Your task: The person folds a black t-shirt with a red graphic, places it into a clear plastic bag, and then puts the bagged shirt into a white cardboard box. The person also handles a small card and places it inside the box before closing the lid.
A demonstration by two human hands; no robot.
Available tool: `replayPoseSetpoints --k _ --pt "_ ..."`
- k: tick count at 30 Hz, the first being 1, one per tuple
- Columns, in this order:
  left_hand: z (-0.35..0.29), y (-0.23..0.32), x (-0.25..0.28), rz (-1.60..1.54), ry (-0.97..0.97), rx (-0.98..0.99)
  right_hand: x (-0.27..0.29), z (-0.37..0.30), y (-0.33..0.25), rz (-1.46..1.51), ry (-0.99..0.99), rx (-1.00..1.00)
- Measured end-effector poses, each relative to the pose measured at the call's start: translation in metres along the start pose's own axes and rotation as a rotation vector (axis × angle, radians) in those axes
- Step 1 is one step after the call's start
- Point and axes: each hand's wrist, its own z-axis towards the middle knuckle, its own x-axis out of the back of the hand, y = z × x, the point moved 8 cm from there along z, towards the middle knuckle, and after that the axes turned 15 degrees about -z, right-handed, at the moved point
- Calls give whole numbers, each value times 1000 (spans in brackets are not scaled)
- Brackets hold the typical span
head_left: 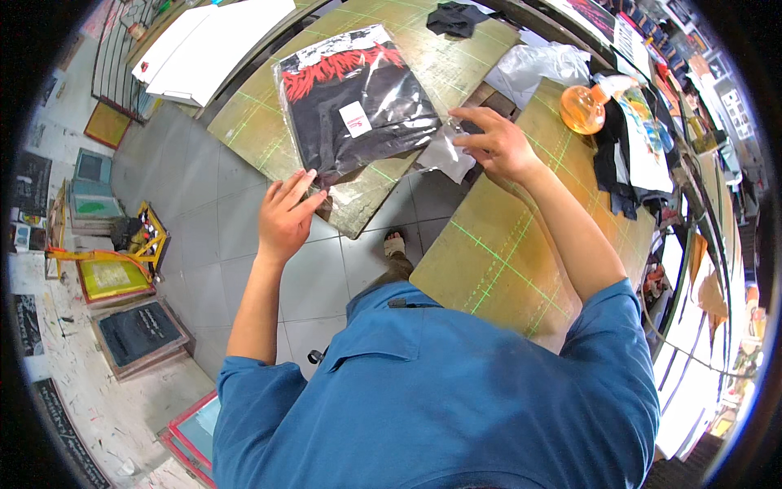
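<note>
On a worn board marked with green lines point(244, 122) lies a clear plastic bag point(423, 134) with a folded black T-shirt point(334, 110) inside. The shirt carries a red and white print, and a small white card point(355, 119) shows on it. My left hand point(287, 213) touches the bag's near left corner, its fingers stretched out and slightly apart. Beside the bag's right edge is my right hand point(503, 147), with fingers spread over a loose flap of clear plastic point(446, 156). No firm grip shows in either hand.
A second marked board point(472, 261) extends on the right, bearing an orange spray bottle point(582, 110), crumpled clear plastic point(538, 69) and dark garments point(615, 155). Black cloth point(454, 19) lies at the far end. Framed screens point(140, 330) stand left of the tiled floor point(314, 277).
</note>
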Motion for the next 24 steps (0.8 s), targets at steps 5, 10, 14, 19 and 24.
replayPoseSetpoints --k 5,10,14,19,24 --pt "-9 -8 4 -200 113 140 -1 1 7 242 101 -37" --pt "-16 -14 -1 -323 111 193 -11 3 15 450 45 -83" --pt "-14 -13 0 -336 111 168 -16 2 19 531 23 -96" --pt "-9 -9 -2 -270 176 202 -8 2 11 463 80 -27" --pt "-6 -10 -10 -222 41 147 -14 0 13 501 3 -5"
